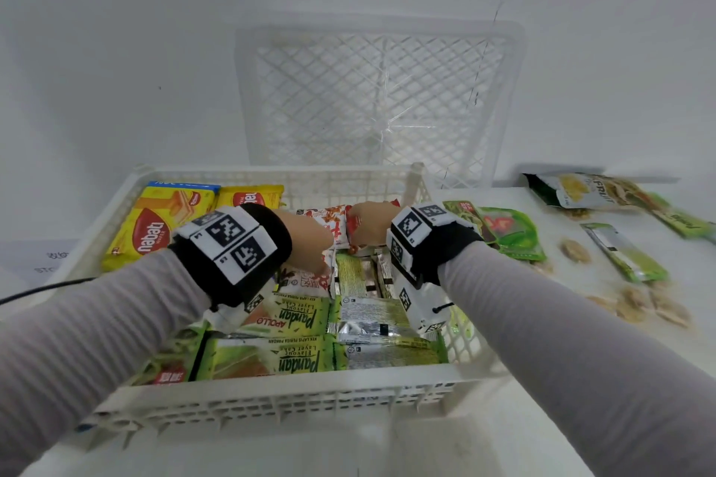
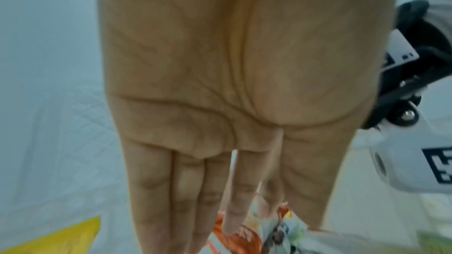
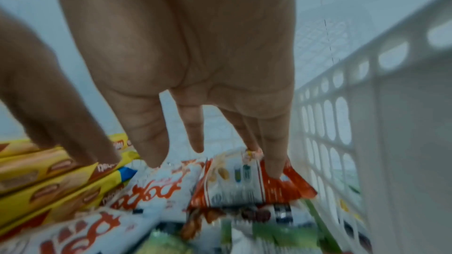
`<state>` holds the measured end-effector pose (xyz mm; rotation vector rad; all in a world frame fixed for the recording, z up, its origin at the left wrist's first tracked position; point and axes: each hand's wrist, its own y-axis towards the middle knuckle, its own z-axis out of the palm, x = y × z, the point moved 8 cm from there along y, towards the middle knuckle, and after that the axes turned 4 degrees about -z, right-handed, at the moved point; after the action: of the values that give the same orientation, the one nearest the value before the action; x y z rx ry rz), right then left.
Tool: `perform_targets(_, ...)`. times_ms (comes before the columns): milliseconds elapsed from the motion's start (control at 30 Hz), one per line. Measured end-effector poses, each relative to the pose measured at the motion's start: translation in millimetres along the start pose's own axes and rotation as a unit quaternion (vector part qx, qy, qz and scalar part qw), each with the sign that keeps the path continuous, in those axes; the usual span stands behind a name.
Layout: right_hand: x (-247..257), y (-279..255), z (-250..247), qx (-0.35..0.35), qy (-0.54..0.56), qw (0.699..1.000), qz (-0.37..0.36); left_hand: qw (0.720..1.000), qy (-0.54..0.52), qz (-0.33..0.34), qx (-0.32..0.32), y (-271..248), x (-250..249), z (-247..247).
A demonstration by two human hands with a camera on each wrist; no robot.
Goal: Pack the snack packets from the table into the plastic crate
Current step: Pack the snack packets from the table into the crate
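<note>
A white plastic crate (image 1: 271, 395) stands on the table in front of me. It holds yellow Nabati wafer packets (image 1: 155, 228) at the far left, green Pandan cake packets (image 1: 271, 356) along the near side, and red-and-white packets (image 1: 333, 225) in the middle. Both hands are inside it. My left hand (image 1: 310, 240) (image 2: 232, 210) points down with straight fingers, its tips against a red-and-white packet (image 2: 244, 235). My right hand (image 1: 368, 223) (image 3: 195, 142) also has straight fingers, and the outer ones press on a red-and-white packet (image 3: 234, 179) by the crate's right wall (image 3: 367, 123).
A second white crate (image 1: 379, 97) leans upright against the wall behind. On the table to the right lie green packets (image 1: 507, 232), a fruit packet (image 1: 581, 190), a long green bar packet (image 1: 627, 252) and round biscuit shapes (image 1: 573, 250). A black cable (image 1: 38, 290) runs at the left.
</note>
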<state>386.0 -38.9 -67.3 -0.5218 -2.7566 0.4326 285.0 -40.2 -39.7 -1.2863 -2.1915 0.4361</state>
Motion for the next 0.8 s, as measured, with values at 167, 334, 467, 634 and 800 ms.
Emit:
perform_targets(167,17,-26,-25,-0.027,-0.026,0.999,-0.018,0.986,-0.104,0.010,-0.127,-20,17,-34)
perform_targets(334,37,-68,-54,-0.028,-0.006,0.998,-0.058,0.968,-0.173,0.018,-0.179,-57,29,-58)
perform_targets(467,45,-103,-69,-0.040,0.031,0.995,-0.084,0.944,-0.233,0.039,-0.229,-83,25,-71)
perform_targets(634,28,-149,-80,-0.119,0.059,0.988,-0.082,0.913,-0.295,0.044,-0.279,-100,6,-81)
perform_targets(800,-11,-197,-65,-0.207,0.142,0.966,-0.057,0.869,-0.370,0.035,-0.326,-111,-23,-82)
